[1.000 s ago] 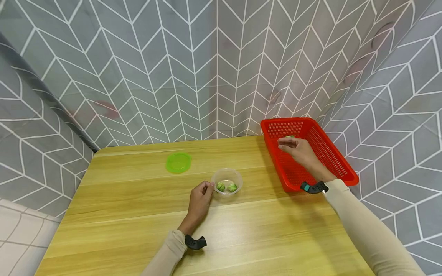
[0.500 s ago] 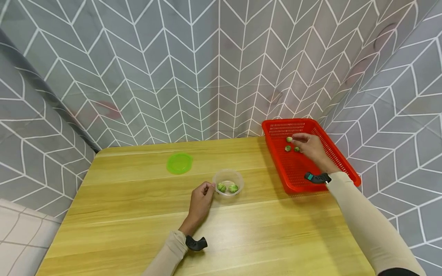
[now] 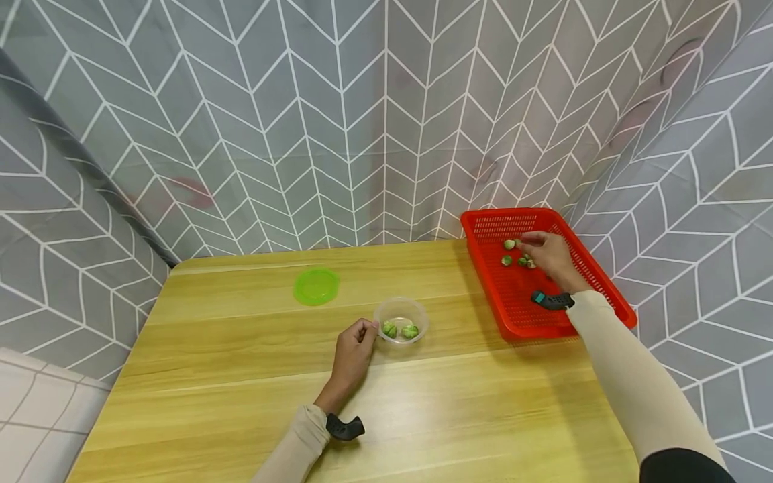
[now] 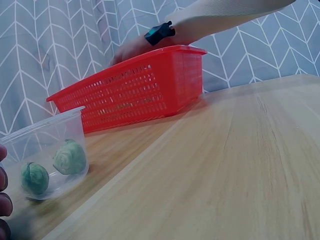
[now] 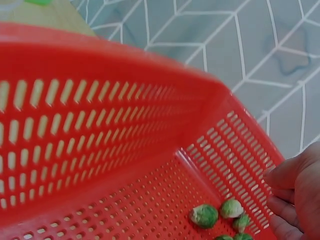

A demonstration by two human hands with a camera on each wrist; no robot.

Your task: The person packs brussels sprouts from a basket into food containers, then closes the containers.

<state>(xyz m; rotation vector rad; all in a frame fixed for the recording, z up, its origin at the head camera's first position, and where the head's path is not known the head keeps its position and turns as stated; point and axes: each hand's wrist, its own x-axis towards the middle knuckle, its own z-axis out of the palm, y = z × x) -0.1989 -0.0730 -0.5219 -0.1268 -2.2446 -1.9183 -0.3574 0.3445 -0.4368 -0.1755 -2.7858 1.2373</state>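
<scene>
Two green Brussels sprouts point(image 4: 70, 157) lie in a clear plastic tub point(image 3: 401, 310) on the table. My left hand point(image 3: 353, 349) pinches the tub's near left rim; in the left wrist view only its fingertips point(image 4: 4, 205) show, beside the tub's wall. Over in the red basket point(image 3: 510, 329), my right hand point(image 3: 551, 256) hovers above the far end, fingers loosely bent with nothing seen between them. Several more Brussels sprouts point(image 5: 204, 216) are scattered on the basket's floor just below and left of that hand, some partly hidden by it.
A green lid point(image 3: 317, 286) lies flat on the wooden table point(image 3: 241, 376), behind and left of the tub. The basket's raised perforated sides surround my right hand. A grey patterned curtain point(image 3: 356, 134) hangs right behind the table and along its sides.
My right hand has shifted to the right inside the basket, uncovering several Brussels sprouts it hid before. The left hand and the tub have stayed in place.
</scene>
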